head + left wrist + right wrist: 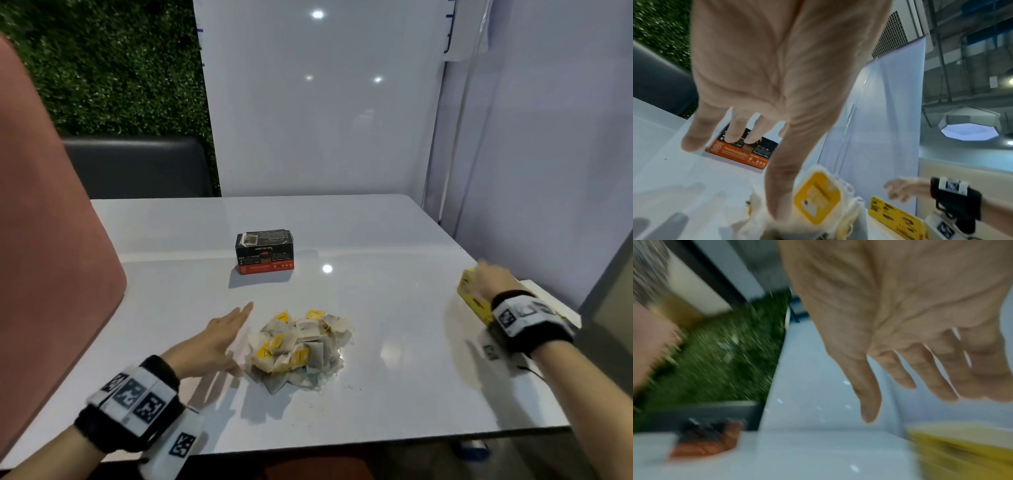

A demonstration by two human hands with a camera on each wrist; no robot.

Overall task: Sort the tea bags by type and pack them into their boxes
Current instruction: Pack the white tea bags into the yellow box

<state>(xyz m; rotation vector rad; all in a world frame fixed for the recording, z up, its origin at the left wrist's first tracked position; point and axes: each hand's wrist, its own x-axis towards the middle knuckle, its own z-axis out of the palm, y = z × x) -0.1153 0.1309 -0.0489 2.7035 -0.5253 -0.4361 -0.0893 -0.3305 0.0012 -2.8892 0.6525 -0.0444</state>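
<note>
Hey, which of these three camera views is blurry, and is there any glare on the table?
Right wrist view: heavily motion-smeared, so the right hand and yellow box are soft. Left wrist view: mostly sharp; the left hand fills it and the black and orange box stays legible. Head view: sharp at the tea bag pile, with ceiling lights glaring off the table.
</note>
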